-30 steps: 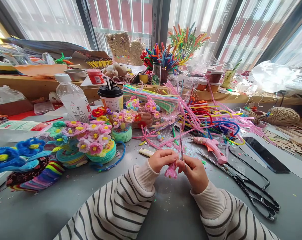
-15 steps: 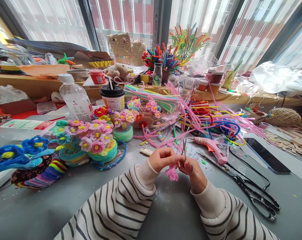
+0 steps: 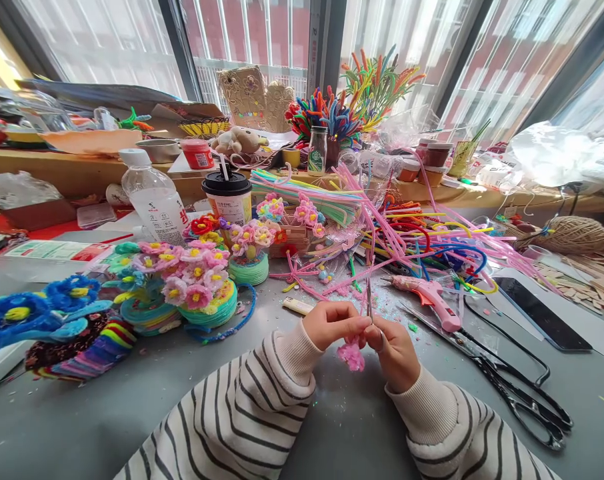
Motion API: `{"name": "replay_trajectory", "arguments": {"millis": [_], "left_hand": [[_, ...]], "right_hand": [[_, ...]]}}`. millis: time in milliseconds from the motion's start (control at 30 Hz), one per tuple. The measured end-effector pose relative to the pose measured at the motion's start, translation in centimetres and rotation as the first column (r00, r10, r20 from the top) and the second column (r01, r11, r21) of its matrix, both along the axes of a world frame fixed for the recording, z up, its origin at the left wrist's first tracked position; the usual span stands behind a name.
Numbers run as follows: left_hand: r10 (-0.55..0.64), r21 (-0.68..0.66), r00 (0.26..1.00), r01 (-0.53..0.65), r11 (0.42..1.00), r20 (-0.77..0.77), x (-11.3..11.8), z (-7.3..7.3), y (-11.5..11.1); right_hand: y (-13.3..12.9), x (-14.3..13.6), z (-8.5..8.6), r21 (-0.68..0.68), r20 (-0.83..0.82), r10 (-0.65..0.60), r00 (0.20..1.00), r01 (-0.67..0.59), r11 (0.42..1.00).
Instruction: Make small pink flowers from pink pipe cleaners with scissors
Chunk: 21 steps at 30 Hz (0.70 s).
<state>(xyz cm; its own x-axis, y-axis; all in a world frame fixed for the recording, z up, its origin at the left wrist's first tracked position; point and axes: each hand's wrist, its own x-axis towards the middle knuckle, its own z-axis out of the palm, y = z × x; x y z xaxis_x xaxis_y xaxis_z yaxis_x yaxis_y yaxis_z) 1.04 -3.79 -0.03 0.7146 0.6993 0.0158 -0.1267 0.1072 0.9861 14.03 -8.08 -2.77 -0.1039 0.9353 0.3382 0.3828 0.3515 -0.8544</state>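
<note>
My left hand (image 3: 332, 325) is closed in a pinch on a fluffy pink pipe-cleaner flower (image 3: 352, 355), which hangs below the fingertips. Against it, my right hand (image 3: 396, 350) grips small scissors (image 3: 369, 298). Their narrow metal blades point up and look nearly together; the handles are hidden in the fingers. Both hands meet just above the grey table (image 3: 332, 427), over scattered pink fluff and glitter. To the right lie a pink glue gun (image 3: 435, 301) and large black-handled scissors (image 3: 517, 390).
Pots of pipe-cleaner flowers (image 3: 199, 283) stand at the left, near a plastic bottle (image 3: 155, 203) and a lidded cup (image 3: 227, 193). Loose pink pipe cleaners (image 3: 382, 233) pile up behind the hands. A phone (image 3: 545, 313) and a twine ball (image 3: 579, 235) are at the right.
The small scissors' blades stood apart before and now look nearly together. Both hands remain close together at the flower. The whole view has shifted slightly.
</note>
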Motion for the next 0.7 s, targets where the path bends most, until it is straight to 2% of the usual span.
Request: {"name": "replay_trajectory", "arguments": {"millis": [233, 433, 700], "left_hand": [[-0.018, 0.027, 1.000, 0.018, 0.999, -0.002, 0.04, -0.12, 0.20], [-0.020, 0.027, 1.000, 0.021, 0.999, -0.006, 0.21, -0.45, 0.26], [-0.018, 0.002, 1.000, 0.018, 1.000, -0.023, 0.25, -0.15, 0.20]], "right_hand": [[0.16, -0.07, -0.34, -0.030, -0.081, 0.065, 0.995, -0.067, 0.997], [0.30, -0.04, -0.67, -0.039, -0.041, 0.009, 0.999, -0.011, 0.999], [0.32, -0.05, -0.41, -0.051, -0.084, 0.042, 0.996, -0.047, 0.998]]}}
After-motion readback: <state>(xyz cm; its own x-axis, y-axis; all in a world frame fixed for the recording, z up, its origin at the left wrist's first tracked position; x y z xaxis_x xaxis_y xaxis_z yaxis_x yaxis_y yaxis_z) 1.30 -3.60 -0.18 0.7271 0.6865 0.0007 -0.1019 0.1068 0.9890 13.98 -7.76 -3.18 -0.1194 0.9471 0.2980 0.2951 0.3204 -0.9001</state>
